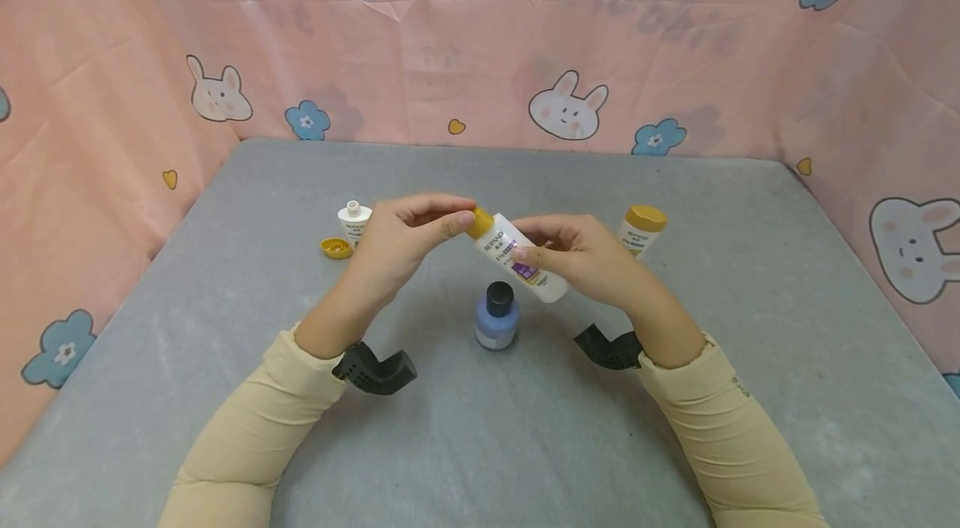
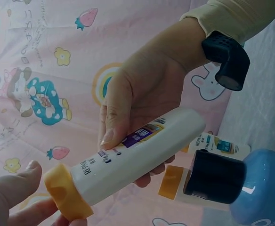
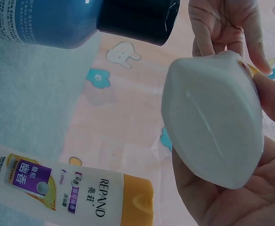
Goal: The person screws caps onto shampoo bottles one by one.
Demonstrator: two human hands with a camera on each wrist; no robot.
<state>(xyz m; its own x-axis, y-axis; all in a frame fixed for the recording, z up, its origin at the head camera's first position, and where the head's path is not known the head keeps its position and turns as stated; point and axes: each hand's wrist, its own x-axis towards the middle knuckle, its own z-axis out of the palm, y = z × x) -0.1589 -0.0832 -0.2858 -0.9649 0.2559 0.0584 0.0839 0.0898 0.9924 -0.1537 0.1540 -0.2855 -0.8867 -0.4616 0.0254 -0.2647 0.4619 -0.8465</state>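
Note:
My right hand (image 1: 581,257) grips a white REPAND bottle (image 1: 536,282) by its body, thumb across the purple label. Tilted in the air, the bottle points its yellow cap (image 2: 67,192) up toward my left hand (image 1: 401,241). The left fingers and thumb are around this cap, which sits on the bottle. Below the hands a blue bottle (image 1: 497,326) with a black cap (image 1: 500,299) stands upright on the table. The right wrist view shows the held bottle's base (image 3: 213,122) close up.
Left of my hands is a white bottle (image 1: 352,220) with a bare neck, partly hidden by the left hand. Beside it lies a loose yellow cap (image 1: 337,248). Another yellow-capped white bottle (image 1: 637,238) stands behind the right hand. A pink printed curtain (image 1: 465,37) borders the grey table (image 1: 480,445).

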